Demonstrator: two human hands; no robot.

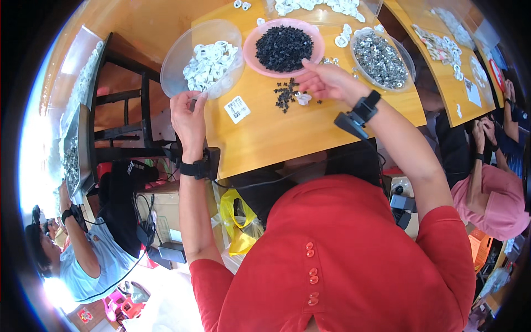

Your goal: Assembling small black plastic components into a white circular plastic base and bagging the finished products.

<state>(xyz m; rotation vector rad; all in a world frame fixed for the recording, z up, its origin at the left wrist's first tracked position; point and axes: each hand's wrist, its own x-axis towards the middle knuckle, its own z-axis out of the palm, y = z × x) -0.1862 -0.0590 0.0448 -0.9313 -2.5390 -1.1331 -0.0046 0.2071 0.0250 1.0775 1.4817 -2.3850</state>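
Note:
My left hand [189,119] is at the near edge of a clear plastic bowl [172,66] that holds white round plastic parts [210,63]. Its thumb and forefinger are pinched together by the rim; what they grip, if anything, is too small to make out. My right hand [332,83] hovers open, thumb apart from the loosely bent fingers, just in front of a pink bowl [250,50] full of small black parts [284,48]. A loose pile of black parts [285,95] lies on the table beside it. Below those fingers sits one white plastic part [303,98].
Right of my right hand stands a clear bowl of silvery metal parts [380,58]. A clear tray of white parts [318,5] is at the table's far edge. A white printed label [237,109] lies near my left hand. Other people work at both sides. A cable [265,185] hangs below the table edge.

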